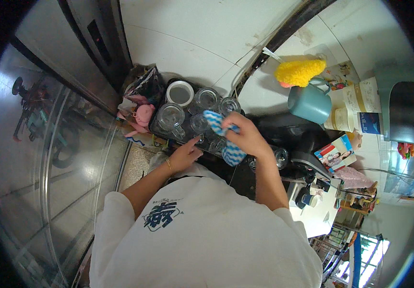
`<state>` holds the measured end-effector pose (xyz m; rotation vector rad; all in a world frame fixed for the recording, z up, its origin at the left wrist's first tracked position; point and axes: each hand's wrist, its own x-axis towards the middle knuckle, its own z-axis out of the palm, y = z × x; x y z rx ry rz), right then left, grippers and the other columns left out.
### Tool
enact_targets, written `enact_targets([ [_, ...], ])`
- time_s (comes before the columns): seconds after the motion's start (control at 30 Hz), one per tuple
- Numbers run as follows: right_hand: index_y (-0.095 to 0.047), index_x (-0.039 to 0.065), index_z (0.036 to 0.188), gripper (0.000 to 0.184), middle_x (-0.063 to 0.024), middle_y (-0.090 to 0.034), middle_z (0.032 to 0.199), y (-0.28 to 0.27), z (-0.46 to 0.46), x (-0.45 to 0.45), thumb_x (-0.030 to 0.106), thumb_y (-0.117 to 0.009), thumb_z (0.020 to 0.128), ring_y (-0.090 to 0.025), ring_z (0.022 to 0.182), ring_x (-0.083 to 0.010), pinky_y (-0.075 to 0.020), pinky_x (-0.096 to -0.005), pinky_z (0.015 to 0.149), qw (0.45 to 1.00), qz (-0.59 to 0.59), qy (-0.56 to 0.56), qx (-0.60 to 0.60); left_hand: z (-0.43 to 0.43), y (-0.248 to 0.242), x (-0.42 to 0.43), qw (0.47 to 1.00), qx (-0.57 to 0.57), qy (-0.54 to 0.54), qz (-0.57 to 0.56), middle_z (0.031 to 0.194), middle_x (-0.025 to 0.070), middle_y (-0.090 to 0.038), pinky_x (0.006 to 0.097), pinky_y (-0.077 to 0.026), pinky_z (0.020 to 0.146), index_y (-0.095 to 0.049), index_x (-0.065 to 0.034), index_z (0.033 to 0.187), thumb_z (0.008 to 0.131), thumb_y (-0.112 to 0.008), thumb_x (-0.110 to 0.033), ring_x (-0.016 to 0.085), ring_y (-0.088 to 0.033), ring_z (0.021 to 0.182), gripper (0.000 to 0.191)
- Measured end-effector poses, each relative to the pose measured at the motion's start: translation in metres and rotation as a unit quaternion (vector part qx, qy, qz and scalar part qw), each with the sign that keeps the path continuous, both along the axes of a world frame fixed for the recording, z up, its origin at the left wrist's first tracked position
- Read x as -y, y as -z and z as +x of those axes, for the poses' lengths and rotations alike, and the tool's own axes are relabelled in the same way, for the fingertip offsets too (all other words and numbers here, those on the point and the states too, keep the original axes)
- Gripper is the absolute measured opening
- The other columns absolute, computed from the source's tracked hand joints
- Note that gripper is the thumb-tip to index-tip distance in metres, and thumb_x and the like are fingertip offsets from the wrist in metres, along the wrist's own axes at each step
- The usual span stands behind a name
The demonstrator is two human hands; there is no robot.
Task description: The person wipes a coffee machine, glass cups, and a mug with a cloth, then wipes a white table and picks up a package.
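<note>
My right hand [244, 135] grips a blue-and-white striped cloth [234, 153], which hangs down on both sides of the fingers above a dark tray [158, 134] of glassware. My left hand [185, 155] is at the tray's near edge, index finger stretched out and the other fingers loosely curled. Its fingertip is close to a glass; whether it touches cannot be seen. In the tray stand a glass mug with a handle [171, 116], a white-rimmed jar [180, 93], a clear glass [207, 99] and several more glasses. The cloth and right hand hide part of them.
Left of the tray are a black plastic bag [147, 84] and a pink round object [144, 115]. On the right stand a teal mug [309, 104], a yellow fluffy item [300, 72], paper cups [340, 118] and another glass [281, 157]. A glass door [55, 162] is at far left.
</note>
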<state>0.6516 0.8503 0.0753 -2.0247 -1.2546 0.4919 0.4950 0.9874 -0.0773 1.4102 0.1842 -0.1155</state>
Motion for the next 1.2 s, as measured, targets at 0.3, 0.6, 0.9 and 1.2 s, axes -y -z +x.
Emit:
enact_targets([
  [0.3, -0.056, 0.001, 0.088, 0.012, -0.0072, -0.058, 0.087, 0.031, -0.038, 0.106, 0.005, -0.057, 0.076, -0.055, 0.084, -0.0168, -0.0427, -0.0283, 0.078, 0.937, 0.036, 0.253, -0.238, 0.011, -0.117, -0.032, 0.747, 0.245, -0.1, 0.611, 0.088, 0.0065, -0.059, 0.0394, -0.039, 0.079, -0.055, -0.0098, 0.107, 0.069, -0.072, -0.026, 0.024, -0.05, 0.096, 0.045],
  [0.6, -0.029, 0.005, 0.131, 0.093, -0.0197, -0.062, 0.093, 0.072, -0.06, 0.033, 0.054, -0.07, 0.064, -0.061, 0.085, -0.0353, -0.0481, -0.0394, 0.075, 0.899, -0.152, 0.41, -0.008, 0.066, -0.083, -0.01, 0.716, 0.093, -0.059, 0.69, 0.091, 0.0084, -0.06, 0.0425, -0.028, 0.084, -0.049, -0.007, 0.102, 0.053, -0.08, -0.039, 0.024, -0.047, 0.099, 0.066],
  [0.9, -0.039, 0.005, 0.119, 0.068, -0.0217, -0.061, 0.083, 0.064, -0.04, 0.049, 0.03, -0.069, 0.063, -0.06, 0.082, -0.0374, -0.0487, -0.0441, 0.071, 0.92, -0.26, 0.285, 0.07, 0.062, -0.152, -0.023, 0.742, 0.104, -0.137, 0.648, 0.091, 0.0052, -0.06, 0.0448, -0.025, 0.088, -0.049, -0.0099, 0.101, 0.053, -0.078, -0.038, 0.025, -0.047, 0.099, 0.063],
  [1.2, -0.041, 0.006, 0.115, 0.06, -0.0193, -0.06, 0.082, 0.075, -0.046, 0.019, 0.025, -0.066, 0.065, -0.059, 0.08, -0.0373, -0.0467, -0.0446, 0.071, 0.968, -0.178, 0.177, 0.017, 0.041, -0.206, -0.059, 0.729, 0.082, -0.236, 0.637, 0.094, 0.0038, -0.056, 0.0419, -0.024, 0.091, -0.048, -0.0097, 0.104, 0.053, -0.078, -0.039, 0.023, -0.046, 0.098, 0.066],
])
